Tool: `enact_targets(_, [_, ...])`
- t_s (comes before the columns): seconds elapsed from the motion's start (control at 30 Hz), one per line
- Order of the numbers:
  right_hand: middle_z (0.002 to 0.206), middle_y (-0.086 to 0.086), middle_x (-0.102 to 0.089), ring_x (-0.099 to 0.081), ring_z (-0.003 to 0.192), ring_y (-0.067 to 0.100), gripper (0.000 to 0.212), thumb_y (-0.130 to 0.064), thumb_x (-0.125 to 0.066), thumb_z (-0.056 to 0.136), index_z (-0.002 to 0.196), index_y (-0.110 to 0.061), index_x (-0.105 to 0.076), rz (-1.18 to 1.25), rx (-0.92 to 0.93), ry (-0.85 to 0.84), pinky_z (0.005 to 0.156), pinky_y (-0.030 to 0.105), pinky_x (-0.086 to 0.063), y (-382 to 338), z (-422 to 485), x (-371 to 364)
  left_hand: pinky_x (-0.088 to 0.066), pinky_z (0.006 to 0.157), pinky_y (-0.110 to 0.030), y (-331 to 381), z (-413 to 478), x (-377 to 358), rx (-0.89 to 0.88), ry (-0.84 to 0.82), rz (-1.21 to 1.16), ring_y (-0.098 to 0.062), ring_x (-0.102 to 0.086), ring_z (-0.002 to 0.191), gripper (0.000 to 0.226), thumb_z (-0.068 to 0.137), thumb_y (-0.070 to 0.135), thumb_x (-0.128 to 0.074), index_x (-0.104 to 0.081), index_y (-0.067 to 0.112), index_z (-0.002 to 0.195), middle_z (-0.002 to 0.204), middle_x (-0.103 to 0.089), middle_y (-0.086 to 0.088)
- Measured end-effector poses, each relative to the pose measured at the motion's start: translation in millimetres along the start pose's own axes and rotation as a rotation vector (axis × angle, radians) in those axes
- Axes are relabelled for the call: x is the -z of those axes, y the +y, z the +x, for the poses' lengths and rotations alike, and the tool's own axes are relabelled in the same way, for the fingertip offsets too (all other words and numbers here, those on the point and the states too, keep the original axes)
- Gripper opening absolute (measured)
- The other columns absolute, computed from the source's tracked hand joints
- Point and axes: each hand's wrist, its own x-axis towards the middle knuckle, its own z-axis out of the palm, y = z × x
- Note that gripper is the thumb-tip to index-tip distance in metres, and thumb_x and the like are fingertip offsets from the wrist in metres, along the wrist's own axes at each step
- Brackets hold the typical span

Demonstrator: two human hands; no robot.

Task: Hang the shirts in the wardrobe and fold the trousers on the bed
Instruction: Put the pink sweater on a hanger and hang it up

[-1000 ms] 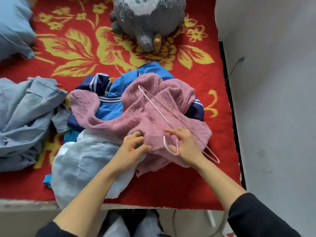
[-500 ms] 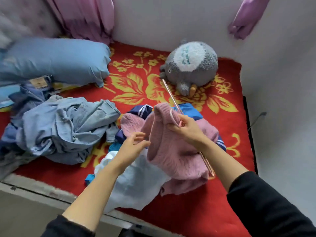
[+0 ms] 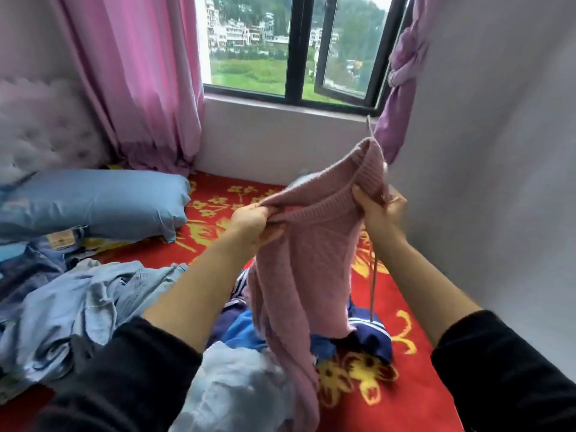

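Observation:
A pink knitted sweater [image 3: 305, 263] hangs in the air above the bed, held up by both hands at its ribbed hem or collar. My left hand [image 3: 254, 224] grips the knit edge on the left. My right hand [image 3: 381, 213] grips the other side of the edge together with a thin pink wire hanger [image 3: 374, 275], whose wire runs up past the sweater and down beside it. Under the sweater lie a blue and navy striped garment [image 3: 364, 335] and a white garment [image 3: 240, 388]. Crumpled light blue denim trousers [image 3: 84, 310] lie at the left.
The bed has a red cover with yellow flowers [image 3: 399, 397]. A blue pillow [image 3: 93, 201] lies at the head. Pink curtains [image 3: 140, 82] and a window [image 3: 293, 48] are behind; a white wall [image 3: 486, 151] stands close on the right.
Both hands have lifted the pink sweater off the pile and spread its edge. The left hand, empty before, now grips the knit. The view has tilted up to the window.

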Motion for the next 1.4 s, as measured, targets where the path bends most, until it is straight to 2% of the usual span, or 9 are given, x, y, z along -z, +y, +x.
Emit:
enact_targets(0.07, [0.071, -0.005, -0.064, -0.054, 0.060, -0.003, 0.009, -0.017, -0.073, 0.083, 0.085, -0.015, -0.065, -0.052, 0.128, 0.097, 0.060, 0.018, -0.048, -26, 14, 9, -0.051, 0.046, -0.019, 43, -4, -25, -0.120, -0.039, 0.059, -0.009, -0.058, 0.042, 0.016, 0.091, 0.005, -0.056, -0.058, 0.013, 0.077, 0.058, -0.060, -0.003])
enact_targets(0.2, [0.079, 0.000, -0.066, -0.059, 0.071, 0.010, 0.026, -0.030, -0.073, 0.082, 0.093, -0.006, -0.067, -0.059, 0.238, 0.209, 0.069, 0.030, -0.051, -72, 38, 27, -0.053, 0.046, -0.019, 113, -23, -70, -0.307, -0.082, 0.044, -0.009, -0.055, 0.048, 0.013, 0.085, 0.010, -0.065, -0.061, 0.015, 0.073, 0.055, -0.059, 0.002])
enact_targets(0.37, [0.061, -0.022, -0.062, -0.051, 0.057, -0.006, 0.026, -0.047, -0.073, 0.075, 0.079, -0.021, -0.067, -0.145, 0.260, 0.211, 0.057, 0.016, -0.042, -71, 35, 42, -0.053, 0.053, -0.023, 135, -37, -86, -0.457, -0.061, 0.045, -0.007, -0.056, 0.052, 0.011, 0.083, 0.022, -0.066, -0.058, 0.020, 0.077, 0.062, -0.058, 0.005])
enact_targets(0.43, [0.072, -0.021, -0.068, -0.056, 0.065, -0.008, 0.029, -0.053, -0.071, 0.075, 0.086, -0.026, -0.069, -0.213, 0.180, 0.181, 0.064, 0.018, -0.047, -49, 23, 45, -0.051, 0.047, -0.020, 119, -34, -83, -0.391, -0.062, 0.052, -0.005, -0.052, 0.042, 0.013, 0.087, 0.020, -0.062, -0.056, 0.019, 0.076, 0.054, -0.056, 0.006])
enact_targets(0.57, [0.048, -0.015, -0.050, -0.045, 0.046, -0.001, 0.038, -0.047, -0.065, 0.085, 0.059, -0.021, -0.053, -0.325, 0.017, 0.258, 0.052, 0.026, -0.035, 6, -5, 59, -0.048, 0.049, -0.022, 65, -16, -63, -0.236, -0.029, 0.067, -0.013, -0.054, 0.049, 0.004, 0.087, 0.010, -0.062, -0.060, 0.012, 0.085, 0.066, -0.059, -0.005])
enact_targets(0.77, [0.054, -0.002, -0.046, -0.036, 0.039, 0.008, 0.021, -0.036, -0.039, 0.100, 0.104, -0.029, -0.058, 0.021, -0.227, 0.191, 0.037, 0.017, -0.026, -11, -1, 78, -0.044, 0.056, -0.023, -22, -1, -32, -0.212, 0.030, 0.404, -0.013, -0.053, 0.061, 0.014, 0.082, 0.018, -0.070, -0.061, 0.018, 0.072, 0.067, -0.060, -0.001])
enact_targets(0.93, [0.044, -0.008, -0.026, -0.022, 0.036, 0.005, 0.036, -0.032, -0.044, 0.099, 0.075, -0.012, -0.063, 0.421, -0.266, -0.003, 0.032, 0.014, -0.017, -67, -4, 71, -0.040, 0.046, -0.014, -44, 3, -26, -0.278, 0.027, 0.595, -0.003, -0.050, 0.051, 0.018, 0.082, 0.024, -0.070, -0.063, 0.018, 0.067, 0.057, -0.059, 0.008])
enact_targets(1.07, [0.041, -0.009, -0.023, -0.018, 0.035, 0.005, 0.037, -0.025, -0.044, 0.100, 0.067, -0.013, -0.055, 0.599, -0.180, 0.055, 0.031, 0.015, -0.016, -91, -11, 50, -0.046, 0.063, -0.029, -39, 7, -21, -0.282, 0.005, 0.677, -0.013, -0.056, 0.063, 0.023, 0.082, 0.033, -0.068, -0.063, 0.016, 0.068, 0.064, -0.062, 0.002])
enact_targets(1.4, [0.037, -0.004, -0.034, -0.028, 0.032, 0.011, 0.057, -0.042, -0.058, 0.091, 0.040, -0.018, -0.049, 0.389, -0.160, 0.222, 0.039, 0.019, -0.024, -9, -73, 0, -0.047, 0.060, -0.029, -20, 10, -7, -0.112, 0.091, 0.375, -0.020, -0.057, 0.062, 0.014, 0.089, 0.020, -0.058, -0.063, 0.018, 0.076, 0.076, -0.062, -0.007])
